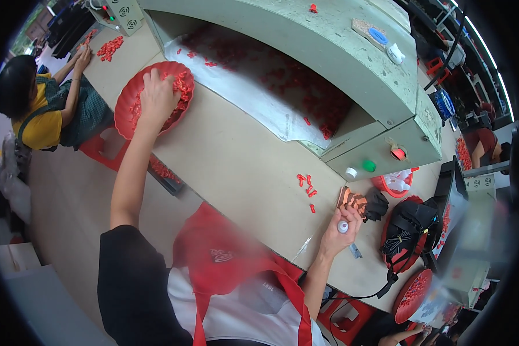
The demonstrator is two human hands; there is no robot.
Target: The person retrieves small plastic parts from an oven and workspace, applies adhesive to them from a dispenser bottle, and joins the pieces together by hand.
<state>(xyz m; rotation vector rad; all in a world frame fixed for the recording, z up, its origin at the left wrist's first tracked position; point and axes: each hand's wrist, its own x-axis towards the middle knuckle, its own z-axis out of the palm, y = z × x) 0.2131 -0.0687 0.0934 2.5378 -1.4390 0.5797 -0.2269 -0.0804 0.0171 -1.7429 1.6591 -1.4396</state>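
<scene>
L hand [157, 97] was stretched far out to a round red tray [124, 109] at the far left edge of the bench [230, 161], palm down, fingers spread and dug into the heap of small red parts [181, 86] filling it. Whether that grip had closed on any parts can't be told; the palm hid them. Parts looked tiny, short, bright red, piled loosely, approx. all alike.

R hand [341, 229] sat near the bench's front edge, fingers curled round a small white cylindrical piece [342, 226], round end facing up, held firm btwn thumb and fingers. Just beyond it lay an orange-brown block [352, 200] next to a dark glove-like cloth [376, 205]. A few loose red parts [307, 183] were scattered on the bench btwn the two hands, well apart from the tray.

Behind stood a grey-green machine [352, 63] w/ a tunnel opening, more red parts on its belt, plus green and white buttons on the front. Another person [40, 104] sat at the far left w/ their own red parts.
</scene>
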